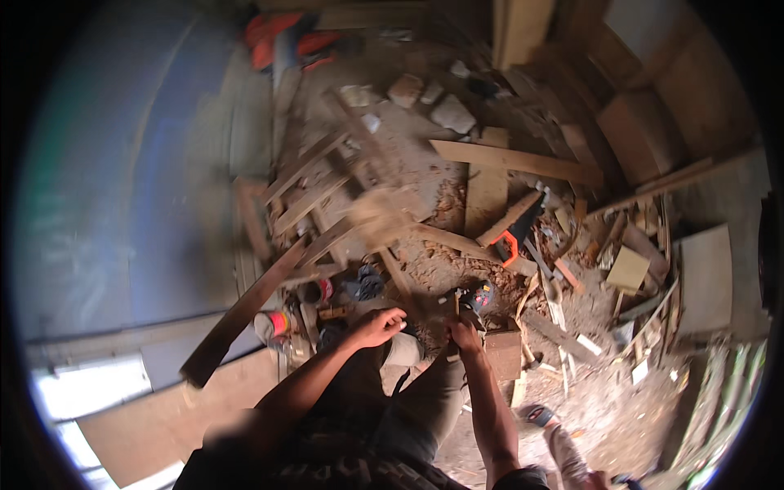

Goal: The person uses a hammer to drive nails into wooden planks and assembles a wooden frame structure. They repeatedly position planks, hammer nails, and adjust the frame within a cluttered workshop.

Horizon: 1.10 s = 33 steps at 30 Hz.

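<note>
A dirt floor (pixel 425 175) strewn with sawdust and offcuts spreads out ahead of both hands, and a broad grey sheet (pixel 106 196) lies well off to the far left of them. Beyond the hands, up and to the left, a ladder-like wooden frame (pixel 327 196) lies across the dirt, blurred, and a long dark plank (pixel 237 318) runs diagonally just left of the left hand. Ahead and to the right of the right hand a pale board (pixel 514 161) lies flat, with a few stones (pixel 452 113) further out past it. A handsaw with an orange handle (pixel 516 230) rests on the dirt up and right of the right hand, near but apart from it. A small wooden block (pixel 503 353) sits just beside the right hand on its right. The left hand (pixel 377 327) is held over the person's knee with the fingers curled loosely; whether it holds anything cannot be told. The right hand (pixel 464 335) is closed down low on something by the block, too hidden and blurred to name. Just ahead of the right hand sits a small dark tool with red and blue marks (pixel 480 297), close to its fingertips. A small can with a pink band (pixel 276 324) stands to the left of the left hand, near the plank.
</note>
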### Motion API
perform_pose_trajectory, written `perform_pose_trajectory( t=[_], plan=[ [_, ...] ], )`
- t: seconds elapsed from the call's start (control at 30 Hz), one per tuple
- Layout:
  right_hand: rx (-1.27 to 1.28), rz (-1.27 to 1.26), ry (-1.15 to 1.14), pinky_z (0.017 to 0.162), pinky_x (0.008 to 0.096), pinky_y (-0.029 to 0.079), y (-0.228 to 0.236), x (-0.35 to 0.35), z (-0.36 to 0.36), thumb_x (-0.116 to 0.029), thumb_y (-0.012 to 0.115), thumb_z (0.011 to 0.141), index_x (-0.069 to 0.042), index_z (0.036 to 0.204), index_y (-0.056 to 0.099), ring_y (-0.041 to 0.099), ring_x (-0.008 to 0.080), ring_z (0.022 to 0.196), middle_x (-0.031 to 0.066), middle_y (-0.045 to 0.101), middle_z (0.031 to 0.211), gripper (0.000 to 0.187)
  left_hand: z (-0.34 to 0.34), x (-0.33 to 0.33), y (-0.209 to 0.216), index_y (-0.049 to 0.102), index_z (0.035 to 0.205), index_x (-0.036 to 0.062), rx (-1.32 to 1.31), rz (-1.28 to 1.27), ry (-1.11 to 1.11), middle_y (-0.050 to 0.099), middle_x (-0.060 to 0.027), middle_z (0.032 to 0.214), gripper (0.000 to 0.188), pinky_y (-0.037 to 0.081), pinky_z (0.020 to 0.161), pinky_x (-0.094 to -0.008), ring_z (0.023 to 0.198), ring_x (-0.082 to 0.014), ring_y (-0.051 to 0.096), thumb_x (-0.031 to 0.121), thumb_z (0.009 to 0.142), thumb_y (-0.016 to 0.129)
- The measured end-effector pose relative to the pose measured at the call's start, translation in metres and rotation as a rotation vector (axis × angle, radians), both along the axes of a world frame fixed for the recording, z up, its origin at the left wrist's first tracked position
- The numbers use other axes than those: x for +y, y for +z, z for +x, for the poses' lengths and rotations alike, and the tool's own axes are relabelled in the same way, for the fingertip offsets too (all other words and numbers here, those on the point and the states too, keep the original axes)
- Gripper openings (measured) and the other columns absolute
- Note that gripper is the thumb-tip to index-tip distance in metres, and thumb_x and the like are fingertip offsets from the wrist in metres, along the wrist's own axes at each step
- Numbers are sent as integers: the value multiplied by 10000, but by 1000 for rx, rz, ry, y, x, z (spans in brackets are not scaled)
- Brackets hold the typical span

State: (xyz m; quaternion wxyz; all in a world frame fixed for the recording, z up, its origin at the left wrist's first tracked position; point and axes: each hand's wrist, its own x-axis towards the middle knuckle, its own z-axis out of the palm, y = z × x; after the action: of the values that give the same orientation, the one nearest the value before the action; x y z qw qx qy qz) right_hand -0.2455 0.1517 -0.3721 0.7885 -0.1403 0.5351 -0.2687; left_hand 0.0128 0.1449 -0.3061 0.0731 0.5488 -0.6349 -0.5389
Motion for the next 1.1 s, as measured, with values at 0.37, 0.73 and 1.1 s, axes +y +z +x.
perform_pose_trajectory(
  t=[0.37,0.73,1.1],
  plan=[
    [742,-470,854,438,336,404,85,74,81,-363,582,930,-74,899,577,492,147,469,24,476,577,291,164,204,30,570,1172,5,-239,86,903,687,-191,1018,389,542,754,-386,903,-304,690,301,925,623],
    [754,-44,1355,567,400,514,10,79,137,-444,559,907,47,946,622,666,270,636,159,622,661,497,95,276,-1,591,1150,5,-228,130,1403,607,-220,1123,331,548,709,-364,859,-304,672,234,917,644],
    [570,46,1155,391,325,419,-69,49,145,-370,591,934,-56,785,502,496,122,423,10,479,557,359,93,247,-118,612,1109,10,-192,97,1443,682,-165,1008,302,535,781,-370,939,-277,678,240,918,649]
  ],
)
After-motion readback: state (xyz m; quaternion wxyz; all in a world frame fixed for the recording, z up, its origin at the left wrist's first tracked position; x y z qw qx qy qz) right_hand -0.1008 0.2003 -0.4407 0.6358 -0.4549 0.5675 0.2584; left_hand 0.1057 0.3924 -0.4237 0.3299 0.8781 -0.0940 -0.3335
